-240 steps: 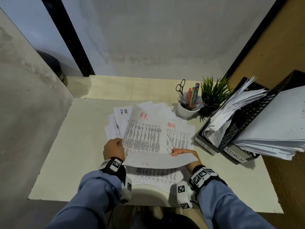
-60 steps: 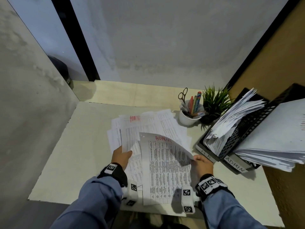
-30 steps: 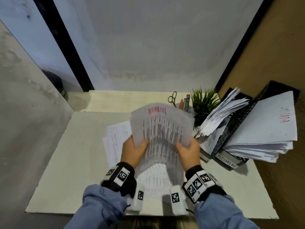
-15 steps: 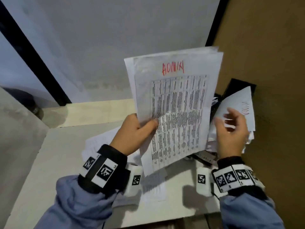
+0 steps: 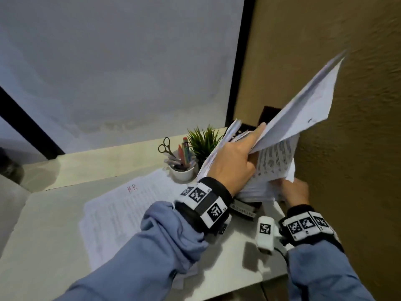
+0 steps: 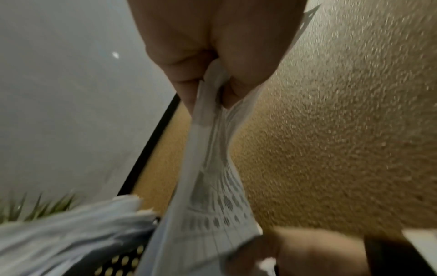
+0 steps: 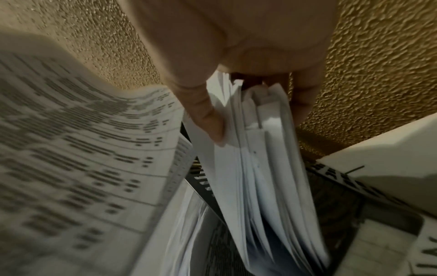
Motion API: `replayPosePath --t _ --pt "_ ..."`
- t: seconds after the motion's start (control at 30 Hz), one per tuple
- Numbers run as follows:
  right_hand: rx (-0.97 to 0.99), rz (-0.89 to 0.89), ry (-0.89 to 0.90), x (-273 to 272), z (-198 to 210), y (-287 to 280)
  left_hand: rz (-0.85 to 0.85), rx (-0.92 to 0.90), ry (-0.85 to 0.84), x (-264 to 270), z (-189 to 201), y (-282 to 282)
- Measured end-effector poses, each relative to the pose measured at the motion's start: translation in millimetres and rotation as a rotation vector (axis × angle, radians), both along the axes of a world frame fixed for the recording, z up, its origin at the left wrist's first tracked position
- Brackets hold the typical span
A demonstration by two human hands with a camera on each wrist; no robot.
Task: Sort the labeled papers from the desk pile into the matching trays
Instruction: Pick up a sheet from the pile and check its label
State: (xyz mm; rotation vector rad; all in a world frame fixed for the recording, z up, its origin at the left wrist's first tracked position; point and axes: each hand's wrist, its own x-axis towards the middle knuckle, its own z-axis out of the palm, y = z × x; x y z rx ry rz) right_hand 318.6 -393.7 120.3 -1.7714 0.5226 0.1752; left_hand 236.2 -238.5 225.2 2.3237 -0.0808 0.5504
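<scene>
Left hand up at centre right of the frame, grip pinched tight on a sheaf of printed papers fanning toward the upper right, over the black trays. Right hand lower right, thumb and fingers clamped on the stack of papers standing in the tray. Pile of remaining papers flat on the surface, lower left, topmost marked in red.

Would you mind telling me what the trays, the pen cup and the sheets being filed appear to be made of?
Trays: likely black plastic or coated metal; the perforated, slotted wall leaves it open.
Pen cup: probably glazed white ceramic, smooth and thick-rimmed; plastic is possible.
Sheets in the left hand: thin matte office paper, bending freely, with printed tables.
</scene>
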Motion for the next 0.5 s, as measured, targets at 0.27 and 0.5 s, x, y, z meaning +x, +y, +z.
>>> replayPosePath --t 0.27,0.5 --pt "-0.025 0.135 -0.188 -7 12 -5 0.121 -0.03 -0.19 7 -17 -13" --pt "0.116 0.033 -0.144 -7 4 -1 0.149 -0.038 -0.36 3 0 -11"
